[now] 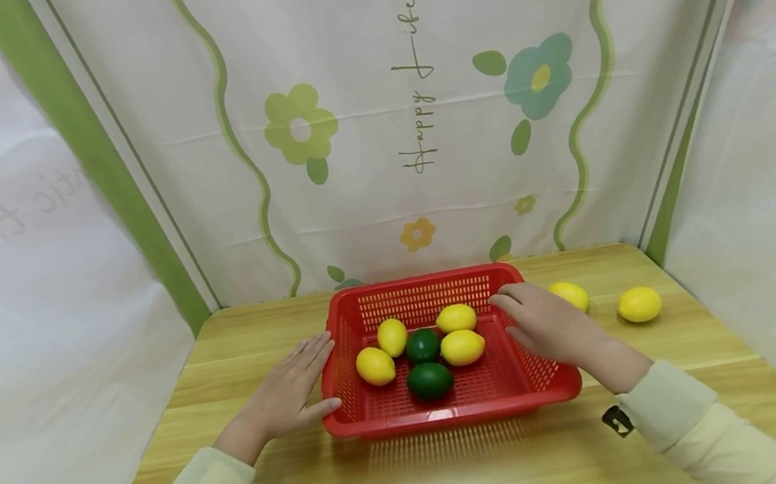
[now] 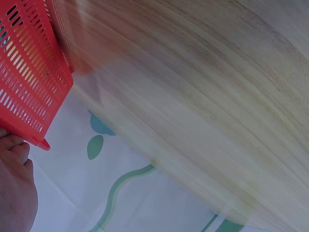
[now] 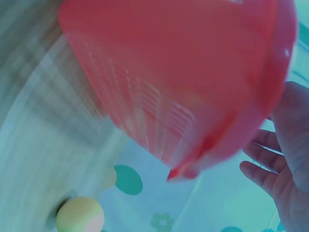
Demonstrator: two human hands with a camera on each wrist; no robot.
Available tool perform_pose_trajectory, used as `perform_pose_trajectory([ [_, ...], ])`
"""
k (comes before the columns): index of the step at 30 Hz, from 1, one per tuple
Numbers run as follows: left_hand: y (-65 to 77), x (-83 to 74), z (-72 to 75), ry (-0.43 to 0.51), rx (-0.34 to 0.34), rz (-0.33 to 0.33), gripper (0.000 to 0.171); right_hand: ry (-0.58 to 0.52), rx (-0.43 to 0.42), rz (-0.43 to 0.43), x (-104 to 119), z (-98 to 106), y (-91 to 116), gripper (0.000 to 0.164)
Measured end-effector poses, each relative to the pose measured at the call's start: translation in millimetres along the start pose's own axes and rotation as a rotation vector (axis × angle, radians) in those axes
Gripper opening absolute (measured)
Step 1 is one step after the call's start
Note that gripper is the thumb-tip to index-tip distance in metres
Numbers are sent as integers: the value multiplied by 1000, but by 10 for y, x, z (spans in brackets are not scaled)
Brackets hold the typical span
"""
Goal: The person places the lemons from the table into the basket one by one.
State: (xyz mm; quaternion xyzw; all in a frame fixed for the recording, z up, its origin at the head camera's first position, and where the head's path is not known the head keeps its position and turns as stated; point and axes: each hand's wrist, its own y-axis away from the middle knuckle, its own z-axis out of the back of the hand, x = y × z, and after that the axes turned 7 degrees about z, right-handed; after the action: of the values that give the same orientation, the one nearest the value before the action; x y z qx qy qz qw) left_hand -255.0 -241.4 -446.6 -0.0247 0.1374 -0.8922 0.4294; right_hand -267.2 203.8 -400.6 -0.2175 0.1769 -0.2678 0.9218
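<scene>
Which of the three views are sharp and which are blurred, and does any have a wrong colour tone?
Head view: sharp and evenly lit, with a soft shadow under the red basket. Left wrist view: the table is streaked by motion blur, though the basket's holes stay readable. Right wrist view: heavily blurred, with a bluish cast; the basket and a lemon are smeared.

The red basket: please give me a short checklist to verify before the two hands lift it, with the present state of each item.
1. Left hand on the basket: ok, straight fingers lie against its left wall.
2. Right hand on the basket: ok, it rests on the right rim.
3. Firm grip under the rim: cannot tell, both wrist views are blurred.
4. Fruit inside: ok, four lemons and two limes lie on the basket floor.
5. Basket flat on the table: ok.
6. Space at the right: not ok, two loose lemons lie on the table beside the basket.
</scene>
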Motion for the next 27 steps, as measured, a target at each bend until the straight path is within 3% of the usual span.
perform_pose_trajectory([
  [11, -5, -4, 0, -1, -5, 1, 83, 17, -86, -33, -211, 121, 84, 50],
  [27, -7, 2, -25, -1, -10, 2, 83, 11, -48, -206, -578, 63, 403, 53],
])
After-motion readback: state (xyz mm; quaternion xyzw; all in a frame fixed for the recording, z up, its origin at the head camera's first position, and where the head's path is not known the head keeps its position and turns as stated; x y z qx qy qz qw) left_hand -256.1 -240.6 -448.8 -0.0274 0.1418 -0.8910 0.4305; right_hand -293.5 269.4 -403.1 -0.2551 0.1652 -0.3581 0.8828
